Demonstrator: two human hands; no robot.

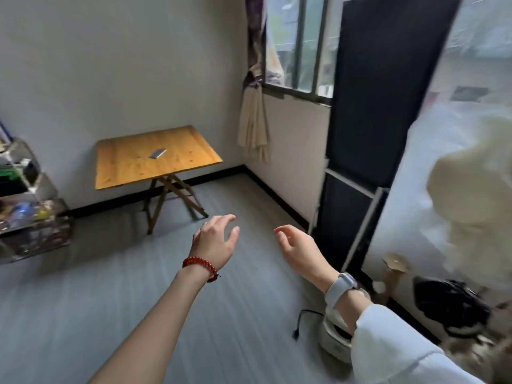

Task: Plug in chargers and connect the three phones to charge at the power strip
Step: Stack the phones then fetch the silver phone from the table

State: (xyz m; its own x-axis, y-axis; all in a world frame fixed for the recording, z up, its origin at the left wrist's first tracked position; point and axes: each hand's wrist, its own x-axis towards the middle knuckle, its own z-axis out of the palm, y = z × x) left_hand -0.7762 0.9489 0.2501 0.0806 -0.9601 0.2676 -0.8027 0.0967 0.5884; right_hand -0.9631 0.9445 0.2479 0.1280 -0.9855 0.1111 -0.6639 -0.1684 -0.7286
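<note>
Grey wood-grain plank floor (116,300), smooth, matte. Tall black flat panel w/ pale metal frame (382,106) stands right of the table, by the window. Square yellow-orange wooden folding table (130,167), plywood-look top, crossed dark wood legs, 1 of it, against the plain wall. Metal-frame shelf rack w/ clutter (33,217) left of table, contents blurred. White round plastic appliance w/ black cord (332,333) on floor, near side, right of table.

1 slim grey rectangular phone (157,153) flat on table top, approx centre, nothing touching it. No other phones, chargers or strip discernible.

Left hand (214,242), red bead bracelet at wrist: fingers spread, lightly curved, holds nothing, in air on near side of table. Right hand (297,249), grey watch strap, white sleeve: fingers loose, half-curled, holds nothing.
</note>
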